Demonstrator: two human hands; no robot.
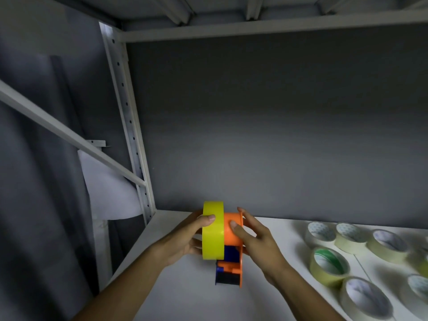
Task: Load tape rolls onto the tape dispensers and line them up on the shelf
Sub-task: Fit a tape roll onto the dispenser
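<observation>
Left hand (185, 239) grips yellow tape roll (212, 230), thumb curled over its rim, lower centre of frame. Right hand (256, 239) grasps orange dispenser (232, 235); roll partly on its hub. Spare rolls (347, 253) lower right, some cut off by the frame edge.

- The white shelf (176, 295) has a grey back wall and a white metal post at its left rear corner.
- Pale tape rolls (320, 232) lie flat at the right.
- 1 roll (330, 262) shows a green inside.
</observation>
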